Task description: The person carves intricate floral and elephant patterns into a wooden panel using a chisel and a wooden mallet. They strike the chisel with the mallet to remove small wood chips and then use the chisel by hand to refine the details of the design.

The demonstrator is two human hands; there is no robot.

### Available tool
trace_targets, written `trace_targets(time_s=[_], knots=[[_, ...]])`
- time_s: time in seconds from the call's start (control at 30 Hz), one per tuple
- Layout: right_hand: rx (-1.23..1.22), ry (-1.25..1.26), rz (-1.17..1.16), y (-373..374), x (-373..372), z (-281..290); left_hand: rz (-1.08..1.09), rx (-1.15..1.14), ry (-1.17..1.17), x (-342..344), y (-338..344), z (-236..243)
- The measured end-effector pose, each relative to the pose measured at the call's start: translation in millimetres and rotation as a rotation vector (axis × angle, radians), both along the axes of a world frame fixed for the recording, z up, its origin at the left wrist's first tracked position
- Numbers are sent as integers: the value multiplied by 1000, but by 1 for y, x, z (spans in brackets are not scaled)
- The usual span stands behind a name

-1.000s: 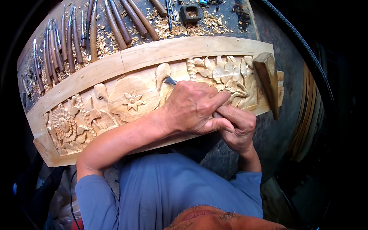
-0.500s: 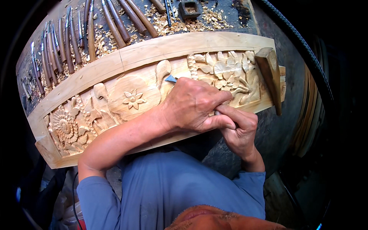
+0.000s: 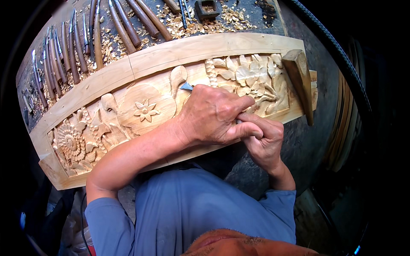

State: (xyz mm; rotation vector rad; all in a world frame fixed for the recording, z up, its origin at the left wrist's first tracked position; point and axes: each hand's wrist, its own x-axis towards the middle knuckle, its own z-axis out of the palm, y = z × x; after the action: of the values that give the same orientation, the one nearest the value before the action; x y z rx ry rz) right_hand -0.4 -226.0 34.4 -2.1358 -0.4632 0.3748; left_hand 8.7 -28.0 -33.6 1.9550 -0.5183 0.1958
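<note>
A wood-carving chisel (image 3: 186, 86) rests its flared metal blade on a pale carved wooden panel (image 3: 98, 87), beside the curved neck-like relief right of the small carved flower. My left hand (image 3: 213, 113) is closed over the chisel's shaft just behind the blade, hiding most of the tool. Close against it, my right hand (image 3: 265, 138) is closed around the handle end, with its fingers touching the left thumb. My left forearm crosses low over the panel. Carved flowers and leaves fill the panel's left and right ends.
Several wooden-handled carving tools (image 3: 77, 47) lie along the bench's far side among wood shavings (image 3: 237, 19). A dark square block with a hollow (image 3: 207, 9) sits behind the panel. On the panel's right end lies a tapered brown wooden piece (image 3: 301, 85). A thick dark cable (image 3: 341, 51) curves at right.
The view has shifted slightly, so the panel and tools appear a little farther left. Both hands keep their grip, and the blade stays at about the same spot on the panel.
</note>
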Motion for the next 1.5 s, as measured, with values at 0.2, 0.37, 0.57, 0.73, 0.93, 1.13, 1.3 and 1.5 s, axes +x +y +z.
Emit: trace_targets(time_s=[0.2,0.37,0.57,0.73,0.93,1.13,1.3,1.5], knots=[[1,-8,3,2,-2,-4,8,21,3,-1,0,-1],[-10,-13,10,4,-5,-4,28,-20,-51,-3,-1,-2],[-34,-24,4,4,-2,-4,-15,62,-118,-3,4,1],[-23,8,-25,2,6,5,-10,-3,-209,-6,3,-3],[-77,46,-47,4,10,14,-33,-37,-135,-2,3,-3],[-44,74,-74,6,14,15,-22,-40,-136,0,2,-1],[-65,125,-71,3,23,16,4,-57,-137,2,2,-1],[-3,131,-30,0,37,11,26,-75,-118,4,0,-3]])
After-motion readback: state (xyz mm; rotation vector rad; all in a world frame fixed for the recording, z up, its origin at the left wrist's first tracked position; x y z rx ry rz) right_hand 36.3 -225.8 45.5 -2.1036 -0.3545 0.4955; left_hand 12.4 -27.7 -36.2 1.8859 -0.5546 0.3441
